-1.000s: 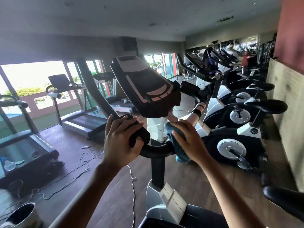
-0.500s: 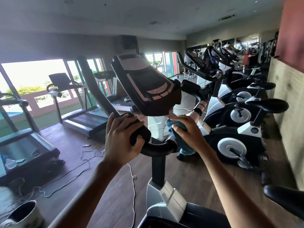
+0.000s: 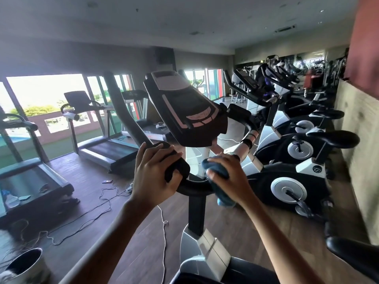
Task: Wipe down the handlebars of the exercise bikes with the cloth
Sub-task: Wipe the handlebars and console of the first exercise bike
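The cloth, blue and bunched, sits on the right half of the near bike's handlebar, just right of the black centre post; its lower end hangs below the bar. The right hand presses over it, grip clamped on the cloth and the bar beneath; the left hand wraps the padded black left end of the handlebar, grip closed round it, fingers over the top. Above both hands the console tilts toward the viewer, black with pale stripes. Further up on the right the bar rises through a silver sensor section to a black end.

To the right a row of exercise bikes with silver flywheel discs runs to the far end of the room, along a pale wall; a black saddle pokes in at the near right. To the left, treadmills stand before bright windows; cables trail over the dark wood floor; a metal bucket stands in the near left corner.
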`<state>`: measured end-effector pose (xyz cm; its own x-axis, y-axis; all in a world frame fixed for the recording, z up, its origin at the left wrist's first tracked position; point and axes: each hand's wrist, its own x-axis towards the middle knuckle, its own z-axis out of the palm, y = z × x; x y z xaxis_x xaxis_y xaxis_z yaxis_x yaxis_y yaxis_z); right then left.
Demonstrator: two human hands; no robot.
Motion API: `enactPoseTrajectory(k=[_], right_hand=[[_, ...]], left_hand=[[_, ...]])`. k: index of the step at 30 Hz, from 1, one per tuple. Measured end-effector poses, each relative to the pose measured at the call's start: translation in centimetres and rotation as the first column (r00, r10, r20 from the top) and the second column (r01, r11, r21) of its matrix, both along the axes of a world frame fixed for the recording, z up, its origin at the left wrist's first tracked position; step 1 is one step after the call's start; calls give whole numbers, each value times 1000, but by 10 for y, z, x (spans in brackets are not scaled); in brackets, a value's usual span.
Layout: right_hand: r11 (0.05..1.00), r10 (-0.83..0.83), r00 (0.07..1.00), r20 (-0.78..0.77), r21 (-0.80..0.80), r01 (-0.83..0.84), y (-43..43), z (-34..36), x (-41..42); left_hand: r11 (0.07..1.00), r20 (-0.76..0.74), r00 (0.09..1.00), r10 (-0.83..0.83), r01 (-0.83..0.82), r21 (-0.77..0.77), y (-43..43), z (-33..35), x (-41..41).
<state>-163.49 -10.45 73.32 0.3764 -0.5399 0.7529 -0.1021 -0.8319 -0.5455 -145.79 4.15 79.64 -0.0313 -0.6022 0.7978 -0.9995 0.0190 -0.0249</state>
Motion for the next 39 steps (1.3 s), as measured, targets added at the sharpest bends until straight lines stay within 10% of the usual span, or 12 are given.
enactPoseTrajectory(k=[30,39], right_hand=[[981,-183,956,227,-25,193,69,-31,14],[995,-72,974,214,-58,86,136,-74,-6]], left_hand=[[999,-44,999,-18,20,38,7,-1,4],[991,-316,940,131,-116,66,115,-135,7]])
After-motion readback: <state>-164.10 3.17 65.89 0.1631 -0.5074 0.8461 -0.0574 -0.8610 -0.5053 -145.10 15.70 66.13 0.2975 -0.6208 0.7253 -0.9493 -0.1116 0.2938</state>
